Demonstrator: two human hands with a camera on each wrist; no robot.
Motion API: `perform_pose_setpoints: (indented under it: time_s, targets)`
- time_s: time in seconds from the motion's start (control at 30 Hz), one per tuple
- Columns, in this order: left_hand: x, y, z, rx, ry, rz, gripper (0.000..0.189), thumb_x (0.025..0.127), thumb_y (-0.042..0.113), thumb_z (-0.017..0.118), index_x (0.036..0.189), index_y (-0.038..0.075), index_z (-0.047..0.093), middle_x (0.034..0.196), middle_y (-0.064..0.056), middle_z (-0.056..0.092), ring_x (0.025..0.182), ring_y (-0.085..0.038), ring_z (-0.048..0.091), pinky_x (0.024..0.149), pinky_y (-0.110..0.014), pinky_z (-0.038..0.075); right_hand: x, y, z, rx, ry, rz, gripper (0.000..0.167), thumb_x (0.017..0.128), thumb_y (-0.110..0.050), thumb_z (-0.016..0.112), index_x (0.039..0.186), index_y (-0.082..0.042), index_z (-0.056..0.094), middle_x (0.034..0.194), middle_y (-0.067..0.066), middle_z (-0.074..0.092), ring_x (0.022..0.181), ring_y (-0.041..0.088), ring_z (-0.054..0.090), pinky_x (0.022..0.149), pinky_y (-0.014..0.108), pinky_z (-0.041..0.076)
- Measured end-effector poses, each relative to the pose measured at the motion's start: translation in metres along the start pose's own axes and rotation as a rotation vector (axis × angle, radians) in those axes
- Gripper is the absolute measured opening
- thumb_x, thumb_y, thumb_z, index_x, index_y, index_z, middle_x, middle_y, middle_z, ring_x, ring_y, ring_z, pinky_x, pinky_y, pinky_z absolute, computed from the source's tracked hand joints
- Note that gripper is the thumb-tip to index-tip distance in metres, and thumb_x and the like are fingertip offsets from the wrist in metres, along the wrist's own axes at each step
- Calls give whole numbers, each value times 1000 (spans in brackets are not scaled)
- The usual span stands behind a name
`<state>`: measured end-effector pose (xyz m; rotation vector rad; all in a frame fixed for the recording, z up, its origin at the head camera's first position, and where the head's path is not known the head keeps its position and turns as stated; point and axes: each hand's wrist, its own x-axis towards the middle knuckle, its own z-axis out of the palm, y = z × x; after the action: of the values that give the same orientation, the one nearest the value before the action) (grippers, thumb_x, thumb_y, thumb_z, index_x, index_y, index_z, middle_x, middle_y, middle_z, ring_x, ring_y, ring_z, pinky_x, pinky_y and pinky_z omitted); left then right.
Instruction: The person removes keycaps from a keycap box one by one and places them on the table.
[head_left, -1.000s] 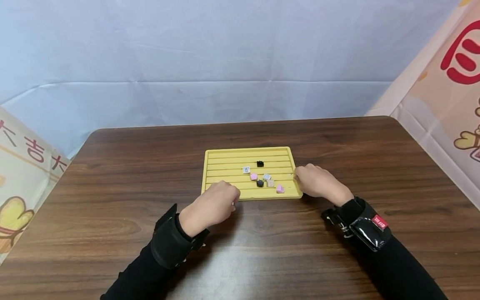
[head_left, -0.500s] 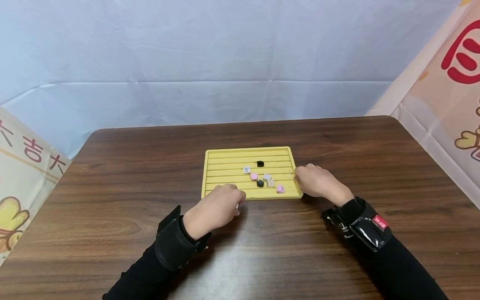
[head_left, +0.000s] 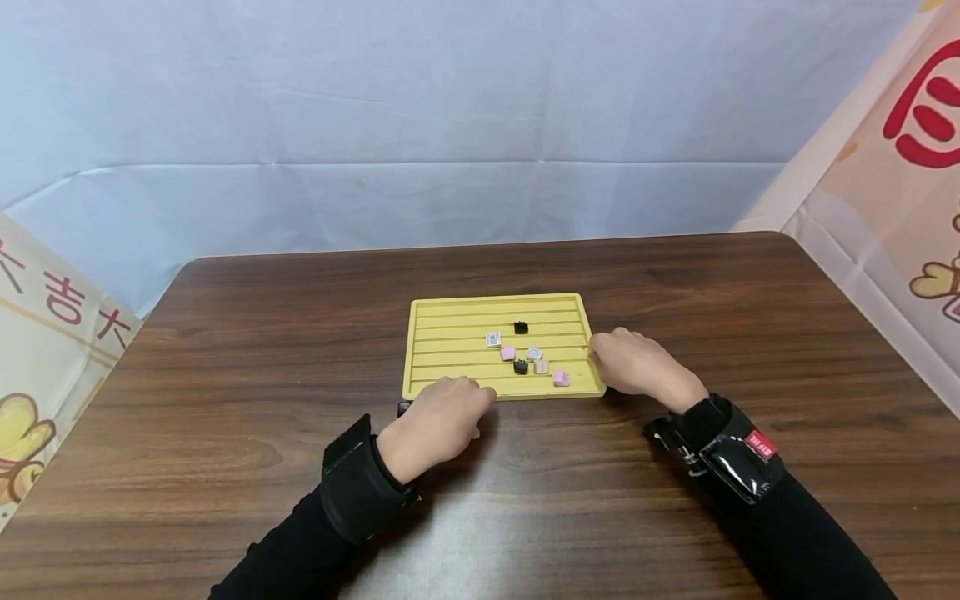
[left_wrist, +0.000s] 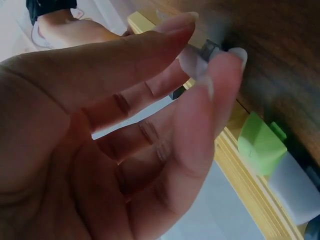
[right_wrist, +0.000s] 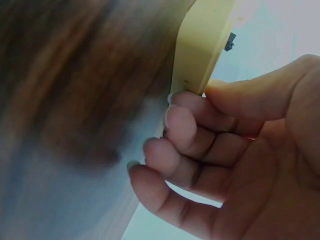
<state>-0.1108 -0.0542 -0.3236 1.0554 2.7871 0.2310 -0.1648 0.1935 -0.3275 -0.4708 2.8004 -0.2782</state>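
A shallow yellow ridged tray [head_left: 450, 315] lies on the table. On it sit several small pieces: a white one with a dark print [head_left: 492, 340], a pink one [head_left: 507, 353], a black one [head_left: 521, 327] and others. My left hand [head_left: 438, 418] is over the tray's front left edge. In the left wrist view its thumb and fingertips pinch a small whitish piece [left_wrist: 192, 62] with a dark grey part. My right hand [head_left: 637, 364] grips the tray's right edge; in the right wrist view the thumb and curled fingers hold the yellow rim [right_wrist: 200, 45].
In the left wrist view a green piece [left_wrist: 260, 142] and a whitish piece [left_wrist: 295, 187] are by the tray's edge. A small dark thing [head_left: 403, 408] shows beside my left hand. The brown wooden table [head_left: 285, 333] surrounds the tray, with a pale cloth [head_left: 450, 125] behind.
My left hand has moved a little to the right and toward me, off the tray's front left area. A dark thing now shows beside it. The right hand and tray stay still.
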Motion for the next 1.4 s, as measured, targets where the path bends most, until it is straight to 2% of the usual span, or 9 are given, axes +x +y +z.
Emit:
perform_pose_setpoints:
  time_s: [0.17,0.4,0.67,0.8,0.9,1.0,1.13,1.23,1.4]
  targets:
    - [-2,0,-6,7,-8,-9,11,81,0,65,88,9,63,74,-4,52,63,-18,52,50,-25,39,-1,0,-1,4,-4,1,19,94,-6,41,80,-4,54,63,4,42,54,17,40,51,29,33]
    - [-3,-4,-9,-39,-26,18,20,85,-6,56,84,12,66,73,-1,47,60,-14,45,52,-24,37,0,0,-1,11,-8,-6,18,94,-6,41,83,-3,55,64,5,44,54,17,40,51,29,32]
    - [-4,-8,-13,-122,-42,24,17,81,-6,60,83,9,66,75,-1,52,67,-14,49,60,-25,41,0,0,-2,12,-5,-6,16,94,-6,42,84,-2,55,63,4,43,54,16,40,51,28,32]
    - [-2,-8,-11,-161,-34,50,34,78,-15,51,59,12,42,60,5,28,54,-9,25,51,-22,24,-1,-1,-2,16,-8,-5,16,94,-6,42,85,-2,55,63,4,43,54,16,40,51,28,32]
    - [-1,-8,-10,-182,-26,72,42,73,-19,43,60,14,22,63,4,12,57,-11,11,52,-25,14,-1,-1,-2,19,-9,-4,16,94,-6,42,85,-2,55,63,5,42,54,16,39,50,28,32]
    - [0,-8,-8,-175,-18,86,43,73,-18,45,61,15,20,64,5,12,57,-10,10,52,-25,14,-1,-1,-2,22,-4,-9,17,94,-6,42,85,-2,55,63,5,43,53,16,39,50,27,31]
    - [0,-8,-6,-147,-18,100,42,73,-17,49,59,15,27,61,5,17,56,-10,15,51,-23,16,-2,-1,-2,25,-2,-17,17,95,-6,41,85,-2,55,63,5,44,52,16,39,50,27,31]
    - [0,-7,-6,-119,-11,105,35,74,-17,52,59,13,40,60,5,29,54,-9,24,49,-22,22,-2,-1,-3,22,-4,-17,18,95,-6,41,85,-2,55,63,5,44,53,16,39,50,27,31]
    - [-1,-6,-6,-74,-11,63,22,79,-12,56,74,10,61,71,1,49,60,-11,44,53,-23,36,-3,-1,-3,15,-7,-16,18,94,-6,41,82,-3,54,63,5,43,53,16,39,50,28,32]
